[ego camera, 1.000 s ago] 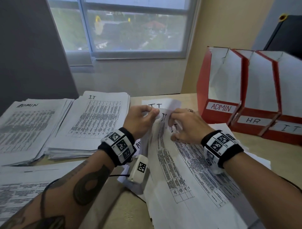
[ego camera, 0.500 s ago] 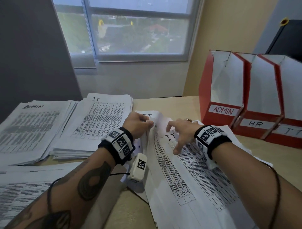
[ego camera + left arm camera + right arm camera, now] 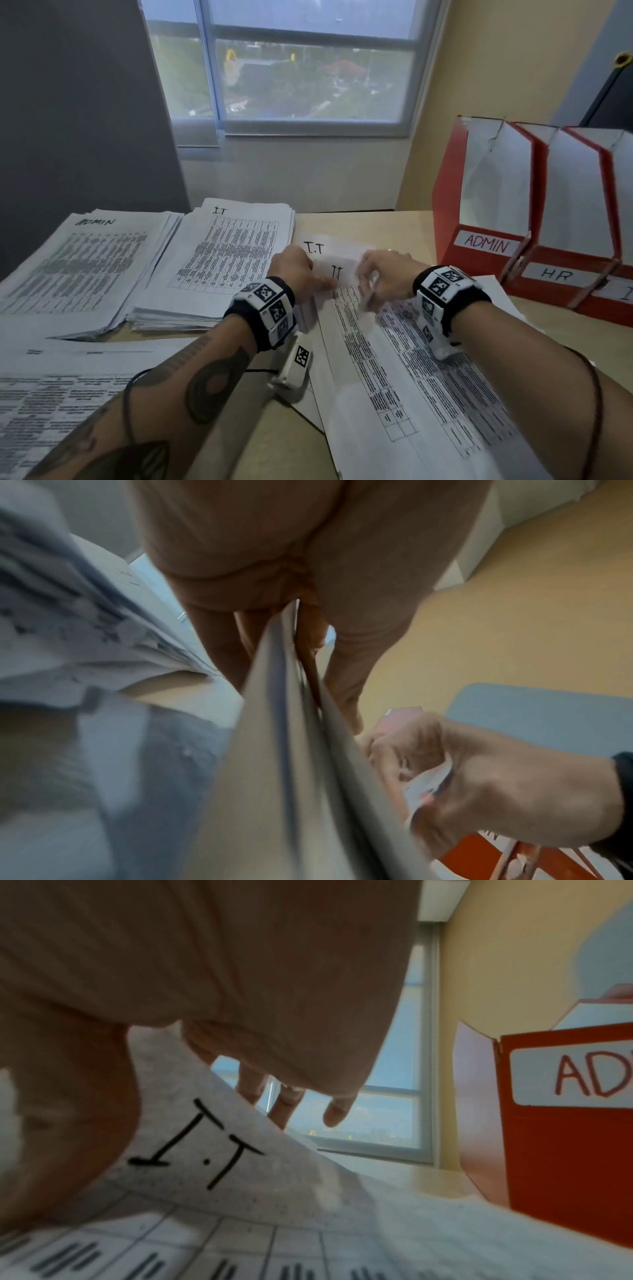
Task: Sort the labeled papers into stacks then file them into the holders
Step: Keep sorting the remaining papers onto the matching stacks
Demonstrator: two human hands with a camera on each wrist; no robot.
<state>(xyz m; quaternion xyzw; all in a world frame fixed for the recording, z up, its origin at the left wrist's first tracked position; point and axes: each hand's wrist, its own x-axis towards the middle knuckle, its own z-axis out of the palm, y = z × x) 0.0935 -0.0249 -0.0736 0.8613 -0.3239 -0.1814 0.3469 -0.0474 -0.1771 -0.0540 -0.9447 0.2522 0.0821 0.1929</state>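
A loose pile of printed sheets marked I.T (image 3: 394, 359) lies on the desk in front of me. My left hand (image 3: 322, 279) pinches the top left edge of several of these sheets (image 3: 274, 750), thumb on one side and fingers on the other. My right hand (image 3: 368, 287) pinches the upper corner of the top I.T sheet (image 3: 240, 1164), thumb on its face. Sorted stacks lie at the left: ADMIN (image 3: 92, 263) and IT (image 3: 233, 253). Three red holders stand at the right: ADMIN (image 3: 486, 240), HR (image 3: 555, 274) and a third cut off by the frame edge.
Another spread of printed sheets (image 3: 51, 394) lies at the near left, its label out of view. Bare desk (image 3: 359, 222) shows between the IT stack and the holders. A window and wall close the far side.
The raised sheet tops have come down flatter. My right hand went from spread fingers on the I.T sheet to pinching its corner. My left hand keeps its hold on the edges.
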